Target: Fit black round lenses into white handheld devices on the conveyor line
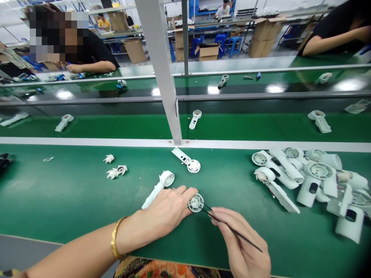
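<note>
My left hand [166,210] is closed around a pale fan housing [196,203], its round spoked head showing past the fingertips. My right hand [240,239] pinches black tweezers [232,228], whose tips touch the right rim of that round head. Just beyond my left hand lies another pale fan housing [167,178], partly covered by the hand. Farther off, a fan half [193,165] with a white blade wheel in its ring rests on the green bench. Loose white fan blades [112,173] sit to the left.
A heap of pale fan housings [319,170] covers the right of the bench. A white metal post [162,73] rises from the bench's far edge. Behind it, a green belt [130,125] carries spaced-out fan parts. Co-workers [95,50] sit across the line.
</note>
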Demonstrator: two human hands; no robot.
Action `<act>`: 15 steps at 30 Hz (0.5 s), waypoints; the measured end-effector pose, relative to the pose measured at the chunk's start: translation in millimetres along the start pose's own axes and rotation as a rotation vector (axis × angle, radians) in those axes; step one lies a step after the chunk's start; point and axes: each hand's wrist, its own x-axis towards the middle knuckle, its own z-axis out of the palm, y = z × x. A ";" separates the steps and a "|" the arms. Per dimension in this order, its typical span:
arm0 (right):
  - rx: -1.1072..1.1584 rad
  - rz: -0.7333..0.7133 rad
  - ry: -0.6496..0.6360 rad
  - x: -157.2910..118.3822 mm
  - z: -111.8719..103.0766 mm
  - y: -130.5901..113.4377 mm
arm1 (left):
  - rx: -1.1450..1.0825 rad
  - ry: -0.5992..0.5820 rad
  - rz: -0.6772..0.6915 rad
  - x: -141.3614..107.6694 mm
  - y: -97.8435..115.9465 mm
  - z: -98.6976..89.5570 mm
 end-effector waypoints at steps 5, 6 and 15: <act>-0.010 -0.007 -0.012 -1.2 4.3 1.4 | -0.029 0.024 -0.008 -0.8 0.1 2.3; -0.007 -0.004 -0.007 0.1 4.8 1.1 | -0.033 0.022 -0.009 -0.9 0.3 2.2; 0.082 0.070 0.024 10.2 0.5 1.9 | -0.044 0.048 0.006 0.4 -2.9 3.3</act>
